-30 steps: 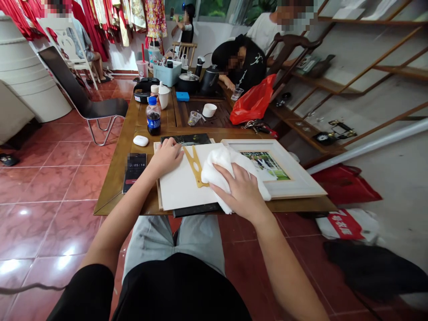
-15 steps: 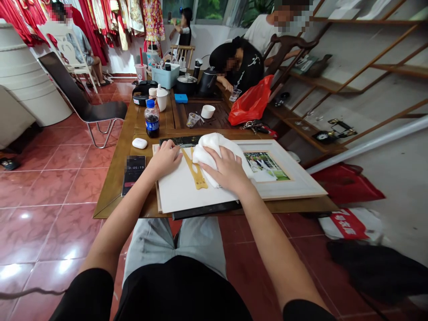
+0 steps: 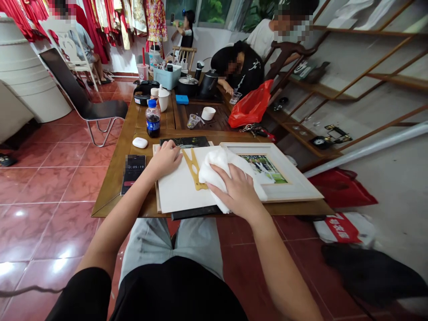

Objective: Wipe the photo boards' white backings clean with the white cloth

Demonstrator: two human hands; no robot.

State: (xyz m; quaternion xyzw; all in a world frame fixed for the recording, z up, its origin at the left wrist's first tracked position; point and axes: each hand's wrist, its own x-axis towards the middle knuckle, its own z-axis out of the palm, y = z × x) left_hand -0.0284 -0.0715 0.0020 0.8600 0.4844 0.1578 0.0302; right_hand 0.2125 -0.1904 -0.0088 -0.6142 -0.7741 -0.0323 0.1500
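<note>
A white board (image 3: 179, 185) lies flat at the near edge of the wooden table (image 3: 117, 169), with a yellow clip-shaped piece (image 3: 194, 164) on it. My left hand (image 3: 166, 159) presses on the board's far left corner, its fingers curled down. My right hand (image 3: 238, 189) is closed on a bunched white cloth (image 3: 219, 167) that rests on the board's right part, beside a white picture frame (image 3: 294, 180) holding a photo (image 3: 264, 162).
A phone (image 3: 133, 171) showing a timer, a white earbud case (image 3: 140, 142) and a cola bottle (image 3: 153, 118) lie left of the board. Cups, kettles, a blue bin and a red plastic bag (image 3: 250, 107) crowd the far end, where other people sit. A black chair (image 3: 85, 100) stands left.
My right hand slid the cloth away from me across the board, then back toward the near edge. My left hand stayed put on the board.
</note>
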